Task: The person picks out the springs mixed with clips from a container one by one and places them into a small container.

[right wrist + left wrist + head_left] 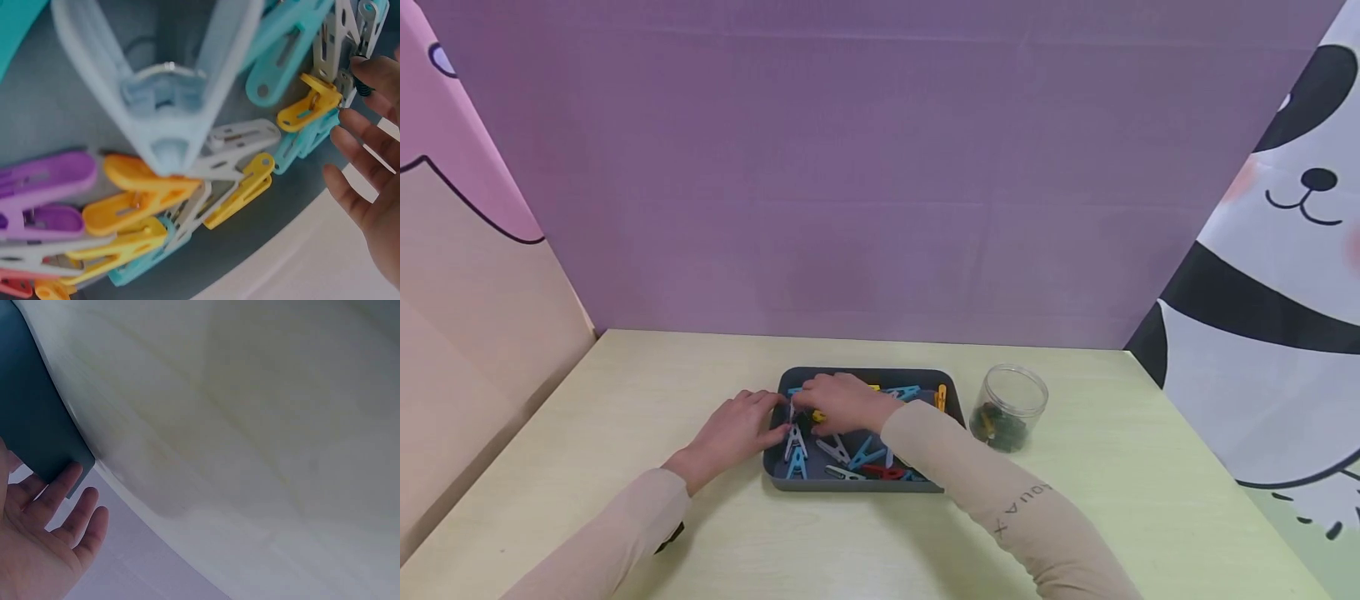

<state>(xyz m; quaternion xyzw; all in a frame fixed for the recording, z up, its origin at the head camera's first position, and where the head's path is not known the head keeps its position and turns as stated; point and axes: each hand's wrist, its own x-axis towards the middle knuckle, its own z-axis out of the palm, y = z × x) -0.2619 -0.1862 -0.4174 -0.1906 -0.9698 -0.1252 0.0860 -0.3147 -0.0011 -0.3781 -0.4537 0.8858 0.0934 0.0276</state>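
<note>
My tray (951, 398) is dark grey, heaped with bright clothespins (865, 457). My left hand (737, 432) rests open at its edge; my right hand (842, 404) pinches a pale clothespin (792, 414). A clear jar (1009, 408) stands beside it on the desk (1150, 467).

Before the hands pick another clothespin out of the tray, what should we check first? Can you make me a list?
1. Tray flat on the table: ok, it sits level.
2. Left hand steadying the tray: ok, its fingers lie straight against the tray's left edge.
3. Right hand over the clothespins: ok, it is inside the tray at the back left.
4. Right hand holding a clothespin: cannot tell; its fingers hide what is under them.
5. Clothespins loose enough to lift one: not ok, the right wrist view shows a tangled heap.
6. Jar out of the way: ok, it stands apart, to the right of the tray.
</note>
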